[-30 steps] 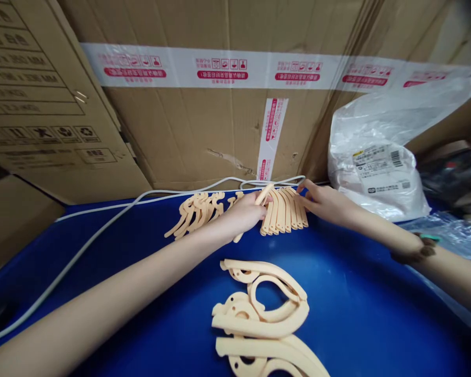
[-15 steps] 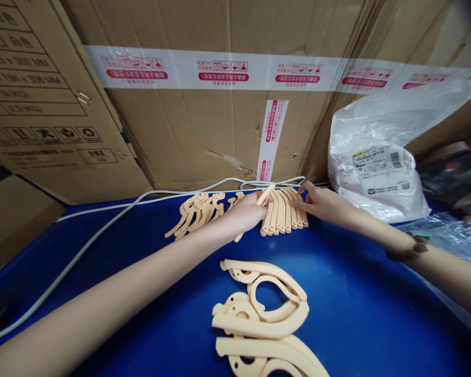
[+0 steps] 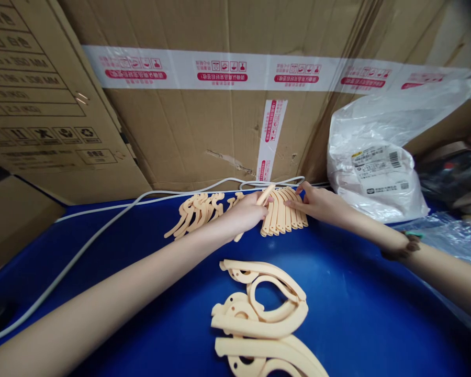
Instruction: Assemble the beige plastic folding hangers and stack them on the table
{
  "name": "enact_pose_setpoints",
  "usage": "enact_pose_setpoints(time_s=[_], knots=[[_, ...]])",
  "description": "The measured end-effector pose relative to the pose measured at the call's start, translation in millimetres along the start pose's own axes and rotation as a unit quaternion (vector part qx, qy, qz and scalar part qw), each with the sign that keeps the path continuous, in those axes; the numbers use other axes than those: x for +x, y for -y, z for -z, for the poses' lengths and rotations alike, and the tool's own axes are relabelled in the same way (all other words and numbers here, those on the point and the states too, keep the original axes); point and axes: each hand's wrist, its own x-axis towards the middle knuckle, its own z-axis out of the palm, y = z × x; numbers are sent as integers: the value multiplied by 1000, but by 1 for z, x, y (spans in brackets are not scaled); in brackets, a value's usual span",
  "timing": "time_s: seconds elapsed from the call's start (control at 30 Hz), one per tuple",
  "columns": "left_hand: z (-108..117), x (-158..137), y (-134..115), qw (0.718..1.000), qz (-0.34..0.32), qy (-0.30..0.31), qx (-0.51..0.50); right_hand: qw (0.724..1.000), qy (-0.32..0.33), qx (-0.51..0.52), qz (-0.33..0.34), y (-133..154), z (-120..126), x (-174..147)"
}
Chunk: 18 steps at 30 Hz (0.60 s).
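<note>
My left hand [image 3: 251, 209] is closed around a beige plastic hanger arm [image 3: 266, 195], which sticks up slantwise from the fingers. Just right of it lies a tight row of matching curved hanger arms [image 3: 279, 217], each with a small hole near its lower end. My right hand [image 3: 316, 201] reaches onto the right side of this row, its thumb and forefinger apart and touching the pieces. To the left, partly hidden by my left hand and forearm, are several hook-shaped hanger parts [image 3: 198, 212]. Folded beige hangers [image 3: 267, 327] lie nearer to me on the blue surface.
A large cardboard box [image 3: 188, 131] with printed tape stands behind the pieces, another box [image 3: 43, 94] at left. A white cable [image 3: 98, 235] runs along the back and left of the blue surface [image 3: 361, 293]. At right is a white plastic bag [image 3: 372, 157] with a label.
Almost nothing differs. The view has shifted very slightly, and my right forearm has moved a little to the left. My left hand keeps its hold on the hanger arm.
</note>
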Motion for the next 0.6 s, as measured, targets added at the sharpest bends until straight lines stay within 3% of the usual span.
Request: enact_pose_setpoints(time_s=[0.6], knots=[[1, 3, 5, 999, -24, 3, 25, 1000, -5, 18, -6, -1, -2, -9]])
